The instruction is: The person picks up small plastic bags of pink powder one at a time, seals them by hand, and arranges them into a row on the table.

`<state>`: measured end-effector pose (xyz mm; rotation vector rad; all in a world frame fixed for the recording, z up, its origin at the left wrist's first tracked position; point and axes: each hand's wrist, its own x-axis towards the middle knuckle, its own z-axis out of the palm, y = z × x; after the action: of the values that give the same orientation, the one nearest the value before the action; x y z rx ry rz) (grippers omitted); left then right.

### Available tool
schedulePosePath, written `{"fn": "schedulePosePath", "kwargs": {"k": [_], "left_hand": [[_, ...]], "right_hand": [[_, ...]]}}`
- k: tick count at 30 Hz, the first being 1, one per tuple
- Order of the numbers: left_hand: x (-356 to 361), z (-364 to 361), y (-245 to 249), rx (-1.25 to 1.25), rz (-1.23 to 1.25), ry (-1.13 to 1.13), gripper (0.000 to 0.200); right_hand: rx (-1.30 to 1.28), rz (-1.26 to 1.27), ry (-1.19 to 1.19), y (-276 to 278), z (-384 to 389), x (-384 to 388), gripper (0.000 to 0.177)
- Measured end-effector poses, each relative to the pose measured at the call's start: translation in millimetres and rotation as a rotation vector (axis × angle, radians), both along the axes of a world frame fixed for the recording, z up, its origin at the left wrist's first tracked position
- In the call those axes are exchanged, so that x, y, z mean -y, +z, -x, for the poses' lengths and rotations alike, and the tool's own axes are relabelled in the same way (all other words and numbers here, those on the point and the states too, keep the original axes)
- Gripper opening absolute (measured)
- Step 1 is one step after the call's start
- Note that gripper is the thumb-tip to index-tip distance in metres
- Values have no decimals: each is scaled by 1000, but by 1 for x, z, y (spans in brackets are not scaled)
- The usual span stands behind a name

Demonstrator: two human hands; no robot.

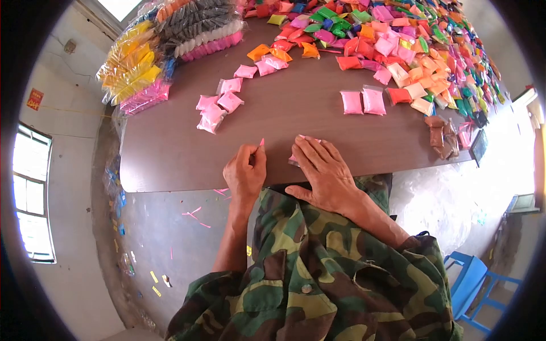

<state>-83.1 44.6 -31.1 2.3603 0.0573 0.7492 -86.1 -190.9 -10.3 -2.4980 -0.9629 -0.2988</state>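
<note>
My left hand (245, 169) is closed near the table's front edge, thumb and fingers pinched together. A small pink pointed scrap (262, 142) sticks up from that pinch; the rest of it is hidden. To its right, my right hand (323, 177) lies flat with fingers stretched out over a pink packet (293, 161). Only the packet's edges show beneath the fingers. Beyond the left hand lie several loose pink packets (230, 103) in a curved line. Two pink packets (352, 102) rest side by side beyond the right hand.
A large heap of multicoloured packets (392, 42) covers the brown table's (165, 153) far right. Bundled bags (133, 62) are stacked at far left. Brown packets (442, 139) lie near the right corner. Pink strips (196, 216) litter the floor; a blue stool (469, 278) stands lower right.
</note>
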Motion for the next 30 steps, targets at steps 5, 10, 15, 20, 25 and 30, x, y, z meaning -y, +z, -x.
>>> {"fn": "schedulePosePath", "kwargs": {"k": [5,10,15,20,25,30], "left_hand": [[0,0,2,1,9,-12,17],[-1,-1,0,32,-11,-20,18],[-1,-1,-1,43,-12,-26,17],[-2,-1,2,28,-4,-37,16],[-1,2,1,-35,52,-2,15],[-1,0,-1,-20,53,1,16]], "right_hand": [[20,-9,15,-3,1,2,90],[-4,34,24,0,4,6,91],[52,63,6,-5,5,4,91],[45,27,8,-3,2,4,82],[-21,-137,-17,4,-6,7,61],[-35,-149,29,7,-15,25,59]]}}
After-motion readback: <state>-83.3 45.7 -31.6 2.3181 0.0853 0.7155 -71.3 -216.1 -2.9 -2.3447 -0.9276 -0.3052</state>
